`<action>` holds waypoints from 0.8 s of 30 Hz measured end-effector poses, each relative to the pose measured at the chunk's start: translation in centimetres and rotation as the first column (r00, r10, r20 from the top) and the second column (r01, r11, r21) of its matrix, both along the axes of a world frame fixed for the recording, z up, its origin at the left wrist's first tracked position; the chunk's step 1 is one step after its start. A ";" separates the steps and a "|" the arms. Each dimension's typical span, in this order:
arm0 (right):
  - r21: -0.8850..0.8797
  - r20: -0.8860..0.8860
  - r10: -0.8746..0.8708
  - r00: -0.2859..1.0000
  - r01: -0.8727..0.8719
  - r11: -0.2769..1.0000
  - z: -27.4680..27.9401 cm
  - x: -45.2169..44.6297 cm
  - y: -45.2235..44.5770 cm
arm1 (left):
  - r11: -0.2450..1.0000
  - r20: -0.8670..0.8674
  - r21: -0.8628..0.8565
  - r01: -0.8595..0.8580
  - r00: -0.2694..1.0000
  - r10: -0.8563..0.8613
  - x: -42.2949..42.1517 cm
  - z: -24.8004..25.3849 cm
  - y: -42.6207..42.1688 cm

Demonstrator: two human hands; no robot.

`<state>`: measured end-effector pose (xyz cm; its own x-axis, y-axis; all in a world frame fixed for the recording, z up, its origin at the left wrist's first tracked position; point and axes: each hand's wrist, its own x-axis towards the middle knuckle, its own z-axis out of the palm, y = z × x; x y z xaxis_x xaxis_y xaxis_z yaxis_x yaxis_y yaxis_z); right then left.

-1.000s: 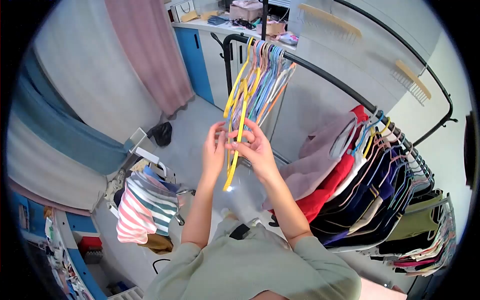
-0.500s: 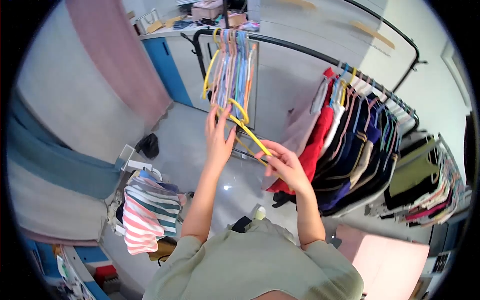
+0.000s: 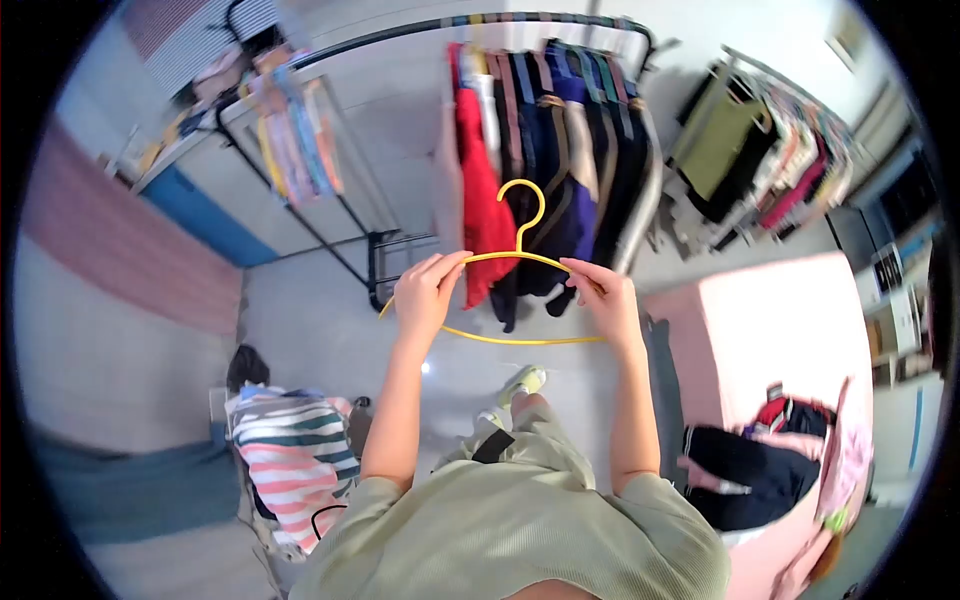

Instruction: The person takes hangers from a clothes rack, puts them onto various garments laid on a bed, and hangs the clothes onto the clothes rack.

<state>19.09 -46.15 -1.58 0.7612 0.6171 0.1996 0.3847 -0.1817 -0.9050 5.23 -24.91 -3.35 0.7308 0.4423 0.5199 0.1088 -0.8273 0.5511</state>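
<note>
A yellow clothes hanger (image 3: 519,254) is held level in front of me, its hook pointing up and away. My left hand (image 3: 425,292) grips its left shoulder with the fingers closed. On the opposite shoulder, my right hand (image 3: 603,300) pinches the hanger between thumb and fingers. The lower bar of the hanger bows below both hands, over the floor. Behind the hook, a red garment (image 3: 482,200) hangs among dark clothes on a black clothes rack (image 3: 400,32).
Blurred bare hangers (image 3: 298,140) hang at the rack's left end. Right of me, dark trousers (image 3: 750,475) lie on a pink-covered surface (image 3: 780,320). A pile with a striped garment (image 3: 295,450) stands at lower left. Another rack holds an olive garment (image 3: 715,150).
The yellow hanger has come away from beside the bare hangers and turned flat, with a hand on each shoulder. My view has swung right, bringing the clothes on the pink surface into sight.
</note>
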 end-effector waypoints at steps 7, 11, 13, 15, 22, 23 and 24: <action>-0.031 0.142 -0.283 0.949 0.290 0.957 -1.0 -1.4 -15.3 | 0.947 -0.032 -0.011 0.322 0.946 -0.323 5.3 0.8 -12.3; -0.076 0.151 -0.441 0.885 0.456 0.887 -1.3 -3.2 -24.6 | 0.883 -0.070 0.006 0.469 0.881 -0.468 7.9 0.8 -20.8; -0.071 0.188 -0.517 0.835 0.537 0.841 -1.9 -4.2 -29.7 | 0.836 -0.071 0.008 0.548 0.835 -0.546 9.2 0.5 -25.7; -0.080 0.233 -0.585 0.777 0.615 0.785 -2.3 -5.5 -35.5 | 0.786 -0.120 -0.027 0.618 0.778 -0.616 10.3 0.3 -31.5; -0.042 -0.051 -0.833 0.552 0.832 0.554 -3.2 -12.4 -53.9 | 0.522 -0.114 -0.098 0.847 0.511 -0.852 11.4 -1.5 -52.1; -0.052 -0.033 -0.849 0.528 0.847 0.529 -3.3 -13.2 -55.6 | 0.492 -0.125 -0.108 0.864 0.479 -0.869 11.3 -1.7 -54.2; -0.065 -0.016 -0.863 0.504 0.861 0.504 -3.5 -14.1 -57.3 | 0.464 -0.138 -0.118 0.878 0.448 -0.883 11.2 -1.7 -56.1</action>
<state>5.03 -103.41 -5.05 0.9281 -0.3422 0.1470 -0.0203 -0.4406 -0.8975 16.42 -81.00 -5.02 0.8032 -0.4758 0.3584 -0.5851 -0.5173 0.6245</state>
